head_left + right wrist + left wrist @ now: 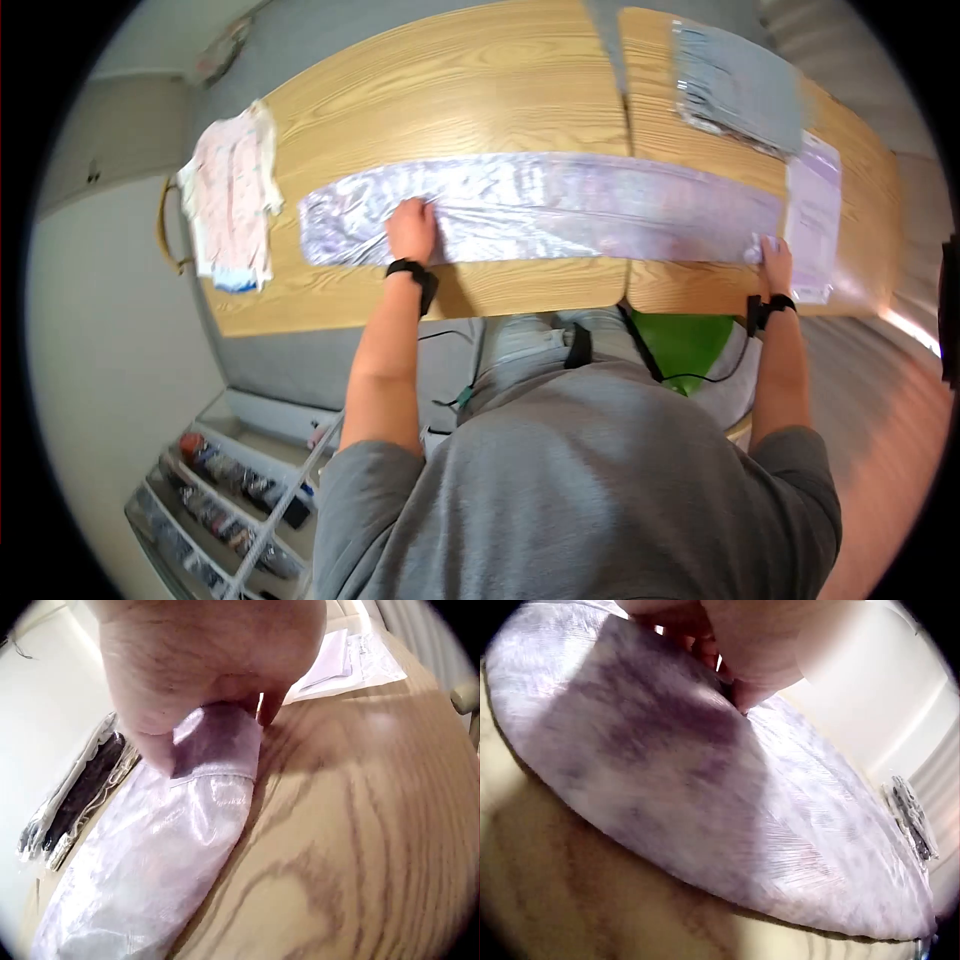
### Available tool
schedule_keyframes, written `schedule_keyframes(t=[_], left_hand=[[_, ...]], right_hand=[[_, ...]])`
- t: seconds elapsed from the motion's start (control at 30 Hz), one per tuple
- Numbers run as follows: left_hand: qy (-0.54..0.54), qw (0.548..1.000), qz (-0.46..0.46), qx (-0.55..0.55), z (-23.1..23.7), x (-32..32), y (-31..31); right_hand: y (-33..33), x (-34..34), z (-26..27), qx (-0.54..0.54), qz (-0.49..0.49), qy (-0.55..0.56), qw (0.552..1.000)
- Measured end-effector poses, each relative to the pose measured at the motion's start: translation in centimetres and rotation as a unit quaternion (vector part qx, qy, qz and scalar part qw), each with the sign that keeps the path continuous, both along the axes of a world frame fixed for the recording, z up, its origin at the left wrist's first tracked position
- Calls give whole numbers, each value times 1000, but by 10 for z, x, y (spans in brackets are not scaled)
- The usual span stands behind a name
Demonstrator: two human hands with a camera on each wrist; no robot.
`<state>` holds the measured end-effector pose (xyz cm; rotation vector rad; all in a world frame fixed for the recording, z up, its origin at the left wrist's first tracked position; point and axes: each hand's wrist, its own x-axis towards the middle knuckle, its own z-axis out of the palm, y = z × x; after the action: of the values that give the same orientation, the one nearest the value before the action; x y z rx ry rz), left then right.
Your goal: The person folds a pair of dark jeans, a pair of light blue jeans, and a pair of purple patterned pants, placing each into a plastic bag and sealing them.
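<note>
1. While both hands work at the near side of the wood-grain desk [450,100], a long, shiny lilac cloth [560,205] lies lengthwise across it, spanning the seam between its two sections.
2. The left hand [411,232] is on the left part of the cloth, back of the hand upward. Its fingers are curled down and pinch the fabric with the thumb; creases spread rightward from there.
3. The right hand [777,265] is at the cloth's right end, by the near corner. Its fingers and thumb come down on either side of the narrow end and grip it. A stitched line crosses the fabric just beside the thumb.
4. To the left of the cloth, apart from it, a pale pink patterned garment [232,195] lies at the desk's left end, with white and blue fabric showing beneath.
5. Beyond the cloth's right end lies a flat lilac packet [815,215] in clear wrapping. A larger grey packet [740,90], also in clear plastic, lies farther back.
6. The person wears a grey short-sleeved shirt [590,480] and a black band on each wrist.
</note>
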<state>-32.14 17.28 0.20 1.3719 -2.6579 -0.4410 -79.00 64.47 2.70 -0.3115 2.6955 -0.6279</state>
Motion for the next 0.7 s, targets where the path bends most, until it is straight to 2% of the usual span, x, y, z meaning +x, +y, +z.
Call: schedule_keyframes(t=[0.07,0.1,0.13,0.2,0.27,0.37,0.47,0.53,0.7], left_hand=[[0,1000,6,8,-2,0,2],[-1,1000,1,4,-6,0,2],[-4,1000,-9,-4,-5,-1,4],[-2,1000,-20,-13,-5,-1,3],[-11,1000,-20,-21,-11,2,2],[-11,999,-22,-26,-8,0,5],[-20,1000,-17,-13,-4,-2,6],[-20,1000,-15,-10,-6,-2,4],[-45,999,-3,-2,-8,-1,3]], right_hand=[[14,-3,-14,-70,-34,-26,997],[10,6,-7,-30,-14,61,998],[24,-4,-19,23,58,100,993],[38,-13,-42,9,41,115,992],[22,-2,-19,34,3,81,996],[16,1,-16,13,-64,82,994],[13,1,-9,0,-106,26,994],[15,0,-9,-68,-164,-9,984],[18,2,-10,-49,-164,4,985]])
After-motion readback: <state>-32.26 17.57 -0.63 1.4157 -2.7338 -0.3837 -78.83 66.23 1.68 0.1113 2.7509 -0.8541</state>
